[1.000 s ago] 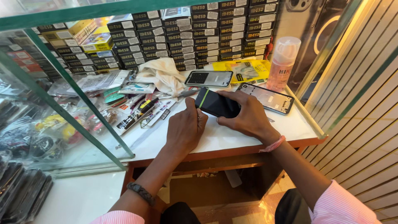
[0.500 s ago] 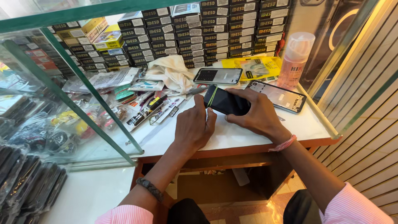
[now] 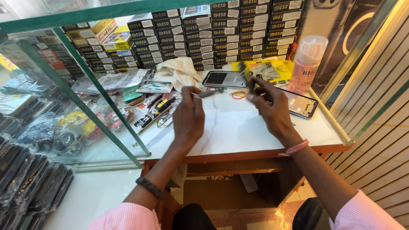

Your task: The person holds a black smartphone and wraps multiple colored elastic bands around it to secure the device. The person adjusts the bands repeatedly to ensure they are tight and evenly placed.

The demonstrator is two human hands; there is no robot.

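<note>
Pinching a dark phone (image 3: 247, 76) in right hand (image 3: 272, 111), left hand (image 3: 188, 117) gripping tool (image 3: 209, 92), white counter (image 3: 238, 127)

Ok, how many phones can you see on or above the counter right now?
3. One phone lies flat behind the hands; another phone lies right of the right hand; a third, dark phone, is raised edge-on in that hand. Clutter may hide others.

Right hand (image 3: 272, 110) has lifted the dark phone (image 3: 247, 76) upright off the counter; left hand (image 3: 188, 117) now grips a small tool (image 3: 209, 92).
</note>
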